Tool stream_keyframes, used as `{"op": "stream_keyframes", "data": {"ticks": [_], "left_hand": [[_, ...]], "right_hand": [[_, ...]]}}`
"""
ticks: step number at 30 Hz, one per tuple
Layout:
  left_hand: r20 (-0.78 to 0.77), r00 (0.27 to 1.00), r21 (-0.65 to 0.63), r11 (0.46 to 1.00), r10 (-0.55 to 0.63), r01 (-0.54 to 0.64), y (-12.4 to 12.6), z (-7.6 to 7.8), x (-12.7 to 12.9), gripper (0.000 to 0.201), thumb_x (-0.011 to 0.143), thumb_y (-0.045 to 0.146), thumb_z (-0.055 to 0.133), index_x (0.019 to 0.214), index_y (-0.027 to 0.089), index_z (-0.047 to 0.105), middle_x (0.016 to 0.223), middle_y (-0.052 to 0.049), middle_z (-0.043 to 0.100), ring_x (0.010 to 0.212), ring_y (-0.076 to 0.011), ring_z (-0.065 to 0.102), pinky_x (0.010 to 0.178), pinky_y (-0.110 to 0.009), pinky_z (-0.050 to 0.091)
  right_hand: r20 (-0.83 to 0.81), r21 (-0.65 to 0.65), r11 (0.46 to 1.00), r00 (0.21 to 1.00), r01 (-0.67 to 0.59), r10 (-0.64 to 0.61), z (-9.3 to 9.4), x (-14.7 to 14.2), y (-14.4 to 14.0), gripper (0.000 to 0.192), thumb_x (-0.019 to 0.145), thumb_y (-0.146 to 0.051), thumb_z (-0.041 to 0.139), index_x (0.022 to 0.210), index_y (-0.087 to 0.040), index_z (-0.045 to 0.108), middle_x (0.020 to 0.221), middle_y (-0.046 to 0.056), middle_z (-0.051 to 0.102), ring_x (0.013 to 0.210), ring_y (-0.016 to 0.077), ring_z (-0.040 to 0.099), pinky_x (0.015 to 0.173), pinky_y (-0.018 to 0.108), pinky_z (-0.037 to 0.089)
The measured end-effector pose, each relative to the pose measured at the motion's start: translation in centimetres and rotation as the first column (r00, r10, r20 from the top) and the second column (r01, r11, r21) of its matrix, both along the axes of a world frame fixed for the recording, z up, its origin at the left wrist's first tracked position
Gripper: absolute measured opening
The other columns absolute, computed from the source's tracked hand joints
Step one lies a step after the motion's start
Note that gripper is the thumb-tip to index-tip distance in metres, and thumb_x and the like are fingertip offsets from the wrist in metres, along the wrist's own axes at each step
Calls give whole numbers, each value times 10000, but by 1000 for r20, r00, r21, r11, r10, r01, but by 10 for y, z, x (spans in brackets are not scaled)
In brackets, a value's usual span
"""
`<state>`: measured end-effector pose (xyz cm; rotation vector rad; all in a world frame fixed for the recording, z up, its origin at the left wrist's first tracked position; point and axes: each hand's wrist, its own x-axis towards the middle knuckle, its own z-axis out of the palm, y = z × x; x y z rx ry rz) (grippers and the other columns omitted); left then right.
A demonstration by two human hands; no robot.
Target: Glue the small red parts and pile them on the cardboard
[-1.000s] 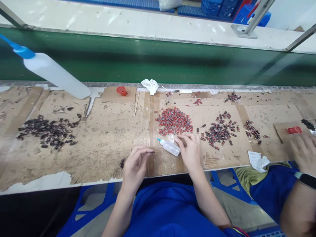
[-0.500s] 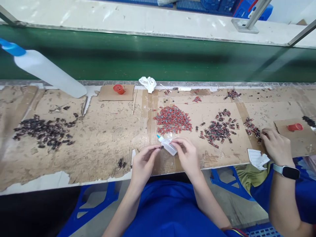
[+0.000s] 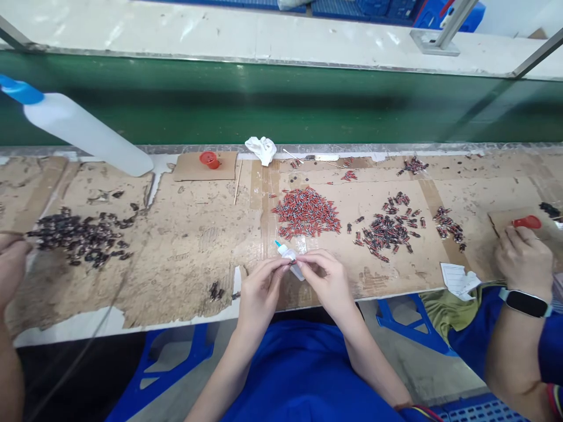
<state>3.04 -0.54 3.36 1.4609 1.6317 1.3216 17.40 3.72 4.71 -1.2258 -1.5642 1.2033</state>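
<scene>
1. Pinching a small dark part [image 3: 292, 263]: left hand [image 3: 259, 290] and right hand [image 3: 328, 281] met on it, fingertips drawn narrow, part between them. Fingers hid most of it.
2. Location: just above the table edge, in front of the small bottle [image 3: 288, 254], which lay tilted behind the fingertips.
3. Handling, my read: very light, fairly stiff, maybe slick if residue was on it. Easy to drop. Best hold was by the sides, tips only, light squeeze. Fragility: couldn't tell.
4. Small bottle looked like soft, squeezable plastic; body was the place to grip, clear of the blue tip.
5. Red parts [image 3: 307, 211] sat heaped just beyond; dark-and-red parts [image 3: 387, 231] to the right, dark parts [image 3: 83, 231] well left.
6. Surface: cardboard [image 3: 189, 234], stained, taped, torn along the front edge. Looked draggy.
7. Room: green belt [image 3: 264, 105] past the table, large bottle [image 3: 88, 135] leaning at left, a co-worker's hand [image 3: 523, 258] at right by a red cup [image 3: 526, 222].
</scene>
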Motion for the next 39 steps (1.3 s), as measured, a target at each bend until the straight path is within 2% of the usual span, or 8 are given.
{"op": "stream_keyframes", "data": {"ticks": [5,12,18,25,28,32,36,39], "left_hand": [[29,1000,-33,999,-10,11,1,-1,1,135,884,256,581,894,207,707,885,-52,753,853,-177,710,809,-309,581],[100,994,-102,994,-36,46,2,0,4,167,877,318,593,914,206,710,931,-63,745,900,-191,702,856,-320,563],[262,964,-182,978,-55,105,0,10,9,209,876,353,597,965,184,684,987,-76,731,927,-192,694,870,-309,556],[389,919,-214,965,-59,153,0,19,14,209,856,369,621,926,179,675,945,-68,728,900,-186,690,841,-289,557],[425,904,-212,966,-42,144,0,21,17,211,846,377,637,915,181,672,935,-63,726,911,-185,688,834,-276,554],[448,892,-192,968,-60,161,4,22,30,194,861,363,621,915,180,658,933,-62,722,898,-177,691,852,-285,551],[354,929,-125,979,-107,161,9,27,38,245,891,330,583,1096,198,600,996,-75,716,943,-181,688,851,-308,552],[44,986,-77,983,-162,165,2,34,17,240,894,316,587,1114,224,622,1044,-75,713,959,-195,674,855,-332,539]], "right_hand": [[-45,-24,999,999,-29,28,-2,2,0,134,839,-237,652,861,-226,784,851,63,712,800,179,659,647,276,531],[-24,-30,1000,1000,-3,3,1,6,-2,152,849,-250,644,888,-229,789,774,37,653,690,147,616,618,266,515],[-51,-14,999,998,-37,36,6,9,-2,151,869,-289,648,923,-242,780,851,52,690,805,177,654,695,291,543],[-189,-142,990,982,-26,-1,3,13,-6,235,841,-324,681,1034,-209,751,948,67,747,816,187,707,750,314,600],[-132,-3,1000,991,0,-1,5,14,-8,190,866,-271,647,1012,-220,758,948,71,747,837,189,705,771,320,598],[-35,226,974,999,-2,10,10,19,-8,172,892,-217,607,937,-241,771,895,67,746,864,195,689,788,338,582],[22,247,965,995,85,-94,8,42,1,153,891,-236,615,917,-236,766,892,68,745,849,203,694,786,355,581],[110,308,906,935,290,-336,1,73,14,164,888,-296,614,921,-217,754,928,87,735,890,227,689,828,408,573]]}}
